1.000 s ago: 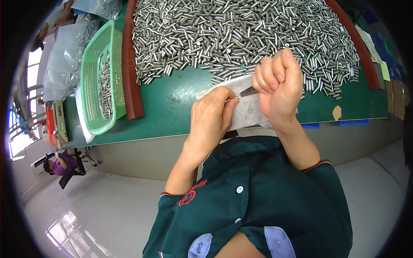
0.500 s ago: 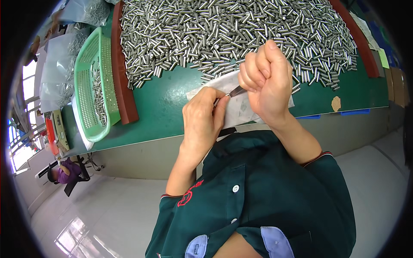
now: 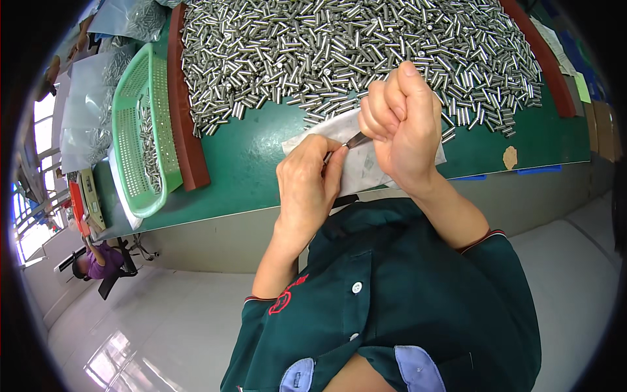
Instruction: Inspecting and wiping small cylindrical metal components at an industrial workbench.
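My left hand pinches a small metal pin between thumb and fingertips, above a whitish cloth at the bench's near edge. My right hand is closed in a fist round a slim tool with a dark, tapered metal blade. Its handle is hidden inside the fist. The blade's tip meets the pin's end by my left thumb. Just beyond both hands spreads a large heap of loose shiny metal pins on the green bench top.
Red-brown rails bound the heap on both sides. Left of it stands a green perforated basket holding some pins. Clear bags of pins lie farther left, near a scale. A person in purple sits at the far left.
My right hand has shifted very slightly left with the bladed tool. My left hand keeps its pinch on the pin in nearly the same place.
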Tool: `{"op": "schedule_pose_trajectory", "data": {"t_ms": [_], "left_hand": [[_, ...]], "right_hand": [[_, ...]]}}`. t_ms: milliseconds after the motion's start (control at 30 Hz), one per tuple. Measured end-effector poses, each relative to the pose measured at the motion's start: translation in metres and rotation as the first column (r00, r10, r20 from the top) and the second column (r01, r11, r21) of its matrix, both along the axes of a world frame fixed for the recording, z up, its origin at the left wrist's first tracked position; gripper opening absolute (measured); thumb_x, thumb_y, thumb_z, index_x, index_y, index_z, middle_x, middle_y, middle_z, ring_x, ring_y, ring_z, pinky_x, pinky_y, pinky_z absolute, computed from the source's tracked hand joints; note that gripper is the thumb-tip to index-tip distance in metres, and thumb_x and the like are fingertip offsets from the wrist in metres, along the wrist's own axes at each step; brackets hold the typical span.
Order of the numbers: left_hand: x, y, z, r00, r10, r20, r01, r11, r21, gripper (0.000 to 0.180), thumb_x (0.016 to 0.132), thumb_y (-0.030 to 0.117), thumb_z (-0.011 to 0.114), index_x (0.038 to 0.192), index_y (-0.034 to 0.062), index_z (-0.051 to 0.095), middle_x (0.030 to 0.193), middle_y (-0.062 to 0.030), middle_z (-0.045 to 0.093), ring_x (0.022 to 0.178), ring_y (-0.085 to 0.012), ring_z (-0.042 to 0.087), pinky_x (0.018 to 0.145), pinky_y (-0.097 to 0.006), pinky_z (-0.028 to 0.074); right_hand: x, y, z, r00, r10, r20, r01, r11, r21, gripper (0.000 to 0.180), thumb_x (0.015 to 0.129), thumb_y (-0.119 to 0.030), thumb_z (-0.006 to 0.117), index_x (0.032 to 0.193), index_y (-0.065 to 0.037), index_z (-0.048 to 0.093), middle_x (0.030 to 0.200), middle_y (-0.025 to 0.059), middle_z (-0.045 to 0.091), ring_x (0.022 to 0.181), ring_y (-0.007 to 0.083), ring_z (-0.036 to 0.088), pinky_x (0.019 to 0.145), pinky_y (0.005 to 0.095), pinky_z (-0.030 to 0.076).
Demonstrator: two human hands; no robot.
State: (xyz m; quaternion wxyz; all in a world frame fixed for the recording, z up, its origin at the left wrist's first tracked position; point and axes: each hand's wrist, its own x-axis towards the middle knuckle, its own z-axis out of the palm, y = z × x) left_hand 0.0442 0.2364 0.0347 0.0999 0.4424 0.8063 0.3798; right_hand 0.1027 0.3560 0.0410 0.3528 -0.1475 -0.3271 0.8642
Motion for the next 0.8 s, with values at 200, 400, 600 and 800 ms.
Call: {"op": "schedule_pose_trajectory", "data": {"t_ms": [200,400,600,800], "left_hand": [[-0.001,0.000,-0.004,1.000,-0.015,0.000,0.015,0.999,0.029,0.011,0.069,0.000,0.061,0.067,0.0003,0.051,0.058,-0.0108,0.049,0.047,-0.0252,0.048,0.044,-0.032,0.037],[-0.003,0.002,-0.003,1.000,-0.030,-0.010,0.030,0.999,0.040,0.011,0.068,-0.001,0.061,0.066,-0.0003,0.050,0.059,-0.0115,0.049,0.050,-0.0276,0.049,0.045,-0.034,0.038],[-0.001,-0.003,0.001,0.999,-0.015,-0.045,0.018,0.999,0.048,0.010,0.069,-0.001,0.060,0.068,0.0000,0.050,0.061,-0.0124,0.050,0.052,-0.0291,0.050,0.047,-0.035,0.039],[-0.014,-0.010,0.008,0.849,0.016,0.528,-0.095,0.988,0.124,0.003,0.080,0.003,0.052,0.080,0.0005,0.053,0.068,0.0029,0.045,0.054,-0.0023,0.035,0.048,-0.017,0.030]], "right_hand": [[-0.003,-0.005,0.002,0.999,-0.024,0.035,0.021,0.996,0.083,0.039,0.091,-0.025,0.029,0.054,-0.011,0.027,0.043,-0.0009,0.026,0.038,0.0063,0.016,0.036,0.0220,0.016],[-0.008,-0.013,0.006,0.997,-0.044,0.069,0.026,0.969,0.247,0.038,0.091,-0.022,0.033,0.055,-0.009,0.029,0.045,-0.0013,0.027,0.040,0.0053,0.018,0.037,0.0214,0.017],[-0.012,-0.014,0.007,0.997,-0.052,0.062,0.032,0.957,0.288,0.038,0.091,-0.019,0.032,0.054,-0.008,0.029,0.045,-0.0011,0.027,0.040,0.0053,0.019,0.036,0.0217,0.018],[-0.006,-0.007,0.001,0.998,-0.030,0.062,0.018,0.983,0.180,0.038,0.092,-0.023,0.030,0.056,-0.010,0.028,0.044,-0.0006,0.027,0.038,0.0059,0.017,0.036,0.0218,0.016]]}}
